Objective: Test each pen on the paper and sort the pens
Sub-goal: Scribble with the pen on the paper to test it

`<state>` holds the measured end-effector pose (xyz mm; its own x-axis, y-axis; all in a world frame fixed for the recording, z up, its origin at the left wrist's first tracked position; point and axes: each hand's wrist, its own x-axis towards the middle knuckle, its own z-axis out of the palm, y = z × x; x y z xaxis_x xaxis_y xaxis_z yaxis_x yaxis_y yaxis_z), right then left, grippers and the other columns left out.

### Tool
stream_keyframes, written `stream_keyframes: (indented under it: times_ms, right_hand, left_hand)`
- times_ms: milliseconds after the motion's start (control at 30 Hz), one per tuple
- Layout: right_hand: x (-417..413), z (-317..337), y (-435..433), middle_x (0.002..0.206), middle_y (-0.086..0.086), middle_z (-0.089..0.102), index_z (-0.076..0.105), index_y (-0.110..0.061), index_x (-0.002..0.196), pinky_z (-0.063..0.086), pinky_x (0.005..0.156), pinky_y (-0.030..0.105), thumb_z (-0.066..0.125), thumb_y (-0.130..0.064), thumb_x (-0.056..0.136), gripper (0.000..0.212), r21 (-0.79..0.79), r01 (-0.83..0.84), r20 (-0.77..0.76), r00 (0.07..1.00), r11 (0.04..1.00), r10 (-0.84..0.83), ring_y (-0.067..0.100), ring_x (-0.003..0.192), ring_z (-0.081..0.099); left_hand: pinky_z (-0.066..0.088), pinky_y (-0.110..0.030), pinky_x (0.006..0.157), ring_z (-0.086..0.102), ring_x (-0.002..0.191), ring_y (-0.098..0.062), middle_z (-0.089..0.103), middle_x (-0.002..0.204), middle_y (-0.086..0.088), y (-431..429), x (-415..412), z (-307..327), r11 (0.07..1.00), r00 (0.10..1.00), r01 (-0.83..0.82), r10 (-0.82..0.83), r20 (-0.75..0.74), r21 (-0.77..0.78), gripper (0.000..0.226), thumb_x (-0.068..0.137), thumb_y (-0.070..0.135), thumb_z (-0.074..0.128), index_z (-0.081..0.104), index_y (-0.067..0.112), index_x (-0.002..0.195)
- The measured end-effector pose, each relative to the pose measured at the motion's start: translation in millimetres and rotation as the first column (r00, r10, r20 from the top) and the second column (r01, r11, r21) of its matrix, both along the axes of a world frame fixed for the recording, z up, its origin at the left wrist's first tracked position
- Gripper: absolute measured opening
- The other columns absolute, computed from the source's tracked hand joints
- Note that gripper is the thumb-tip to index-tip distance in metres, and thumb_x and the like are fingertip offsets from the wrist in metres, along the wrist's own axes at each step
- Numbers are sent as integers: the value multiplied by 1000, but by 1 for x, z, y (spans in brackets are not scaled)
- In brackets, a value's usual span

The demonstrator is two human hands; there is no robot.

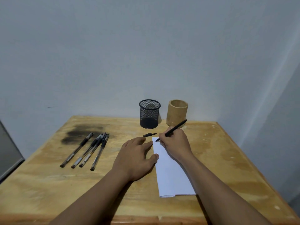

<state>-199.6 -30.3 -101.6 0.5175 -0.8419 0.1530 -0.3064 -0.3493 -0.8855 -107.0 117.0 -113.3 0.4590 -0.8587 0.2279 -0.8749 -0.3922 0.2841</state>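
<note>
Pens: four capped ones [84, 150] lie side by side on the left of the wooden desk [48, 184], and a fifth, a black pen [172, 129], is clamped in the fingers of the right hand [176, 144], tip on the far end of the folded white paper [170, 172]. Its one cap [149, 134] lies just beyond the paper. The left hand [138, 157] rests flat, fingers apart, thumb on the paper's left edge. Two containers stand at the far edge: a black mesh cup [149, 113] and a bamboo cup [177, 113]; no pens show in either.
</note>
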Motion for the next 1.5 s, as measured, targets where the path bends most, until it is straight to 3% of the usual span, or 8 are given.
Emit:
stream_keyframes:
  times_ms: [500,600,800,933,1100,1167,1333,1500]
  right_hand:
    - [-2,4,2,76,-1,71,68,-16,82,59,64,29,70,-21,90,10,0,51,-32,998,999,-51,14,73,69]
    - [-2,6,3,74,-2,69,65,-16,80,53,57,24,69,-21,91,12,1,57,-30,998,998,-57,13,70,68]
    - [1,6,3,75,1,70,69,-12,89,43,50,17,66,-23,95,12,26,102,-11,995,994,-102,14,66,66]
    - [2,7,3,79,4,69,67,-10,90,48,54,21,69,-23,91,13,52,89,-17,996,995,-88,14,71,66]
    - [-6,14,-1,76,12,69,67,-10,91,54,49,27,64,-17,92,8,192,148,245,950,970,-193,19,60,63]
    - [-10,16,-2,75,11,70,67,-12,90,54,51,31,65,-17,93,6,213,124,276,944,969,-181,20,60,62]
    - [-17,29,1,70,9,66,66,-11,82,47,50,30,66,-13,93,12,264,16,337,935,964,-108,18,59,57]
    - [-21,43,8,75,16,65,65,-4,86,44,46,27,60,-3,94,9,271,-50,365,929,961,-55,15,52,52]
  left_hand:
    - [31,-40,114,36,140,-18,46,151,2,1,0,-1,1000,1000,-3,2,-28,-16,64,85,66,38,46,40,143]
    - [31,-40,114,35,140,-18,45,152,2,1,0,-1,1000,1000,-1,1,-28,-13,65,85,67,37,45,40,144]
    - [31,-39,113,35,140,-18,45,152,3,1,0,0,1000,1000,1,-1,-26,-13,65,85,67,36,45,41,144]
    - [31,-40,114,35,140,-18,44,152,3,2,-1,0,1000,1000,-2,1,-23,-15,66,85,68,35,44,41,144]
    - [33,-40,113,36,140,-18,44,153,3,2,-2,3,1000,1000,3,-2,-19,16,69,84,69,34,41,41,147]
    - [37,-38,109,42,136,-17,49,149,4,0,-1,6,1000,999,-8,8,-49,-11,65,85,66,41,49,37,143]
    - [47,-35,87,58,111,-19,67,118,4,-20,15,22,931,958,-235,174,-228,-278,28,91,36,54,66,26,115]
    - [50,-38,85,61,108,-28,71,115,-2,-44,30,28,957,963,-257,241,-123,-134,30,92,36,56,72,24,115]
